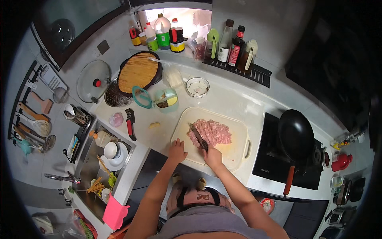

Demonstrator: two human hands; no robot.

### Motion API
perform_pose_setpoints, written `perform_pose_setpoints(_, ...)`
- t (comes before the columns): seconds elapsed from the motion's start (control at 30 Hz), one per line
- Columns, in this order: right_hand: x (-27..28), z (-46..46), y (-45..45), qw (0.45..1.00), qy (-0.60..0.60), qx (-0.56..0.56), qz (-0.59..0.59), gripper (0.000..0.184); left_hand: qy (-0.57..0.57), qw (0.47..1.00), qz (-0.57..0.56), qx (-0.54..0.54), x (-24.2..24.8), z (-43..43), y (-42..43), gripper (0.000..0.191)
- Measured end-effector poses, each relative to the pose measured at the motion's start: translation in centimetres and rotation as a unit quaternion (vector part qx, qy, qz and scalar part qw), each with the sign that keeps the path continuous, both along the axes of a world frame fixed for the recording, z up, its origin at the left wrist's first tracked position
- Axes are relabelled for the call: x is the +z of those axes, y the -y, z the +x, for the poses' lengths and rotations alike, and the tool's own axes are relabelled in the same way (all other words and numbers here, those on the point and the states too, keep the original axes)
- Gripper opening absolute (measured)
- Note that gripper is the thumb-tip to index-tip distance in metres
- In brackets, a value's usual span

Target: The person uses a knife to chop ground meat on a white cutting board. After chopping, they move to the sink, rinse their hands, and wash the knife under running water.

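Observation:
My right hand (213,157) grips a kitchen knife (198,136) by its handle. The knife's dark blade lies along the left part of a flattened mass of minced pink meat (213,131). Beneath the meat is a pale plastic cutting board (238,158) with a raised rim and a handle slot at its right end. My left hand (178,151) holds nothing and rests at the board's lower left corner, fingers a little apart. On the counter left of the board lies a small piece that looks like ginger (154,125).
Left of the board lie a red-and-black knife sharpener (130,125) and an open divided seasoning box (166,101). A patterned enamel bowl (197,87) stands behind it. At right, a black wok (296,134) sits on the cooktop (268,155). The sink (89,167) holds dishes and chopsticks.

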State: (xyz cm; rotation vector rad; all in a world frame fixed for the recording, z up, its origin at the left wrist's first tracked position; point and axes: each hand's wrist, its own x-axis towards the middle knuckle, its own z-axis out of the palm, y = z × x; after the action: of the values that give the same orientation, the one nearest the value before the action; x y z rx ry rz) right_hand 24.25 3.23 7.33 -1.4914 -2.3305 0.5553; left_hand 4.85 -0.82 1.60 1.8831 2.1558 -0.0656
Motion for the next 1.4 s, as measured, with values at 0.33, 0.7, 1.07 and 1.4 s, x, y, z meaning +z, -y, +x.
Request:
perform_pose_setpoints(0.33,0.9,1.3,1.3,1.000,-0.016,0.024,-0.008,0.033,0.001,0.999,0.034,-0.001,-0.3,-0.1,0.3,0.068)
perform_pose_setpoints(0.7,1.8,1.4,0.9,0.996,-0.083,-0.024,0.013,0.030,0.013,0.999,0.050,0.004,-0.6,-0.2,0.5,0.067)
perform_pose_setpoints(1.07,-1.7,2.6,0.0,0.999,-0.029,-0.028,0.017,0.031,0.006,0.999,0.034,0.004,-0.4,0.2,0.0,0.068)
perform_pose_setpoints(1.4,-1.2,2.4,0.3,0.999,-0.018,-0.050,-0.002,0.030,-0.003,1.000,0.016,-0.004,-0.1,0.0,0.0,0.070)
